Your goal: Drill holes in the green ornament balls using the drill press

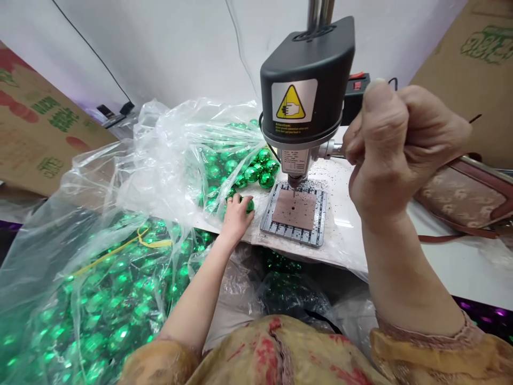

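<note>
My left hand (237, 214) is closed on a shiny green ball (250, 205) at the table's front edge, just left of the drill's base. More green balls (251, 174) lie behind it. My right hand (385, 139) is raised at the right, its fingers wrapped round the drill press's lever (335, 149). Between my hands stands the black drill press (306, 80) with a yellow warning label. Its bit (294, 191) points down at a brown square pad (295, 209) with a small hole, on a grooved metal base (276, 231). Dark shavings are scattered round the base.
A large clear bag (116, 283) of green balls fills the lower left. Another plastic bag (160, 133) lies on the white table (348, 240). Cardboard boxes (48, 123) stand at the left and right. A patterned handbag (465, 198) is on the right. A switch box (356, 88) sits behind the drill.
</note>
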`<state>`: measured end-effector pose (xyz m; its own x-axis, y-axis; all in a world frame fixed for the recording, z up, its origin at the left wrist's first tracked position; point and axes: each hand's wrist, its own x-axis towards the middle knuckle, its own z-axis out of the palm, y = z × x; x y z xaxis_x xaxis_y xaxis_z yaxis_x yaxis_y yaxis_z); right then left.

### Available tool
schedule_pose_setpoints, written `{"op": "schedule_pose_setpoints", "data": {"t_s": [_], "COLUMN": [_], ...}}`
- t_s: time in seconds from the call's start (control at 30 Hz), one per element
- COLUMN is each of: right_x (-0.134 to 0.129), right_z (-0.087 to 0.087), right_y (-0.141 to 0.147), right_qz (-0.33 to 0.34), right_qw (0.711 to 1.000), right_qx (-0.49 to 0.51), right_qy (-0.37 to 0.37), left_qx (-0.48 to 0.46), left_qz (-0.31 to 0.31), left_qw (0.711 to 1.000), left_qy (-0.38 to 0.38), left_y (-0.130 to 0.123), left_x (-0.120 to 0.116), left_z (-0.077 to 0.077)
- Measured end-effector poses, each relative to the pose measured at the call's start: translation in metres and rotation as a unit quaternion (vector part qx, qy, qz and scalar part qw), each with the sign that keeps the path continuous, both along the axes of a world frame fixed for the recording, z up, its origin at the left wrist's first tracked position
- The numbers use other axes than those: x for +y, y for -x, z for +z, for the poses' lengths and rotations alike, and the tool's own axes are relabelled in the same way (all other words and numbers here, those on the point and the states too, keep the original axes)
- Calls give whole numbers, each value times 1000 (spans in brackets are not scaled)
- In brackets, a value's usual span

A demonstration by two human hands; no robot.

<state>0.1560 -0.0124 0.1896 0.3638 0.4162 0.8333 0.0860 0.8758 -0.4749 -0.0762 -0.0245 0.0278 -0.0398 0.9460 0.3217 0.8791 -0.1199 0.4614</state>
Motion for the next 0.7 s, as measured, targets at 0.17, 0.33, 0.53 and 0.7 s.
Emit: {"op": "schedule_pose_setpoints", "data": {"t_s": [0.17,0.33,0.53,0.7], "right_x": [0,-1,-3,-3], "right_z": [-1,-1,-1,0], "right_y": [-1,-2,-4,-3], "right_qz": [1,13,13,10], "right_qw": [1000,1000,1000,1000], "right_qx": [-4,-8,-23,-21], "right_qy": [-9,-13,5,-2], "left_qx": [-508,-613,-398,-278], "left_qz": [-73,-111,-122,-190], "left_qw": [857,769,906,942], "left_qy": [49,144,74,8], "left_y": [-42,-67,-65,-65], "left_x": [-2,-1,6,14], "left_z": [14,12,4,0]}}
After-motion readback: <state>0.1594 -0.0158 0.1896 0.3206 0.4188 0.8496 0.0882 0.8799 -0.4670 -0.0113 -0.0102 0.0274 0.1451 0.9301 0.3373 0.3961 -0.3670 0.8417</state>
